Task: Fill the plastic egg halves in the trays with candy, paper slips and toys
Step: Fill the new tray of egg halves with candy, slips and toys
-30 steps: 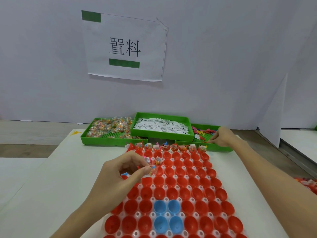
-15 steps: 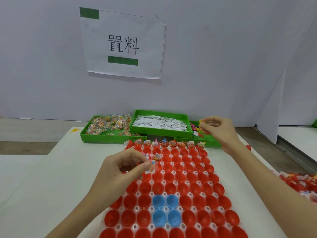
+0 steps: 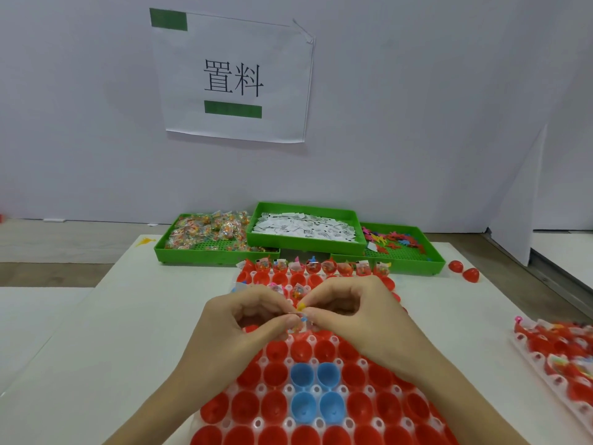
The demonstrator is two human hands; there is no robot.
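Pinching small yellow toy [image 3: 301, 306] between fingertips: left hand [image 3: 244, 329] and right hand [image 3: 359, 319], fingers curled, meeting over egg tray [image 3: 288, 422]; green bins [image 3: 218, 253] far.

Most egg halves [image 3: 276, 404] are red, and four [image 3: 316, 393] are blue. The three bins [image 3: 308, 244] are green. The paper slips [image 3: 305, 227] are white with black marks. The surface [image 3: 112, 332] is white.

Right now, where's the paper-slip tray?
Head view, far end of the table: the paper-slip tray sits centre, propped between the candy tray on the left and the toy tray on the right.
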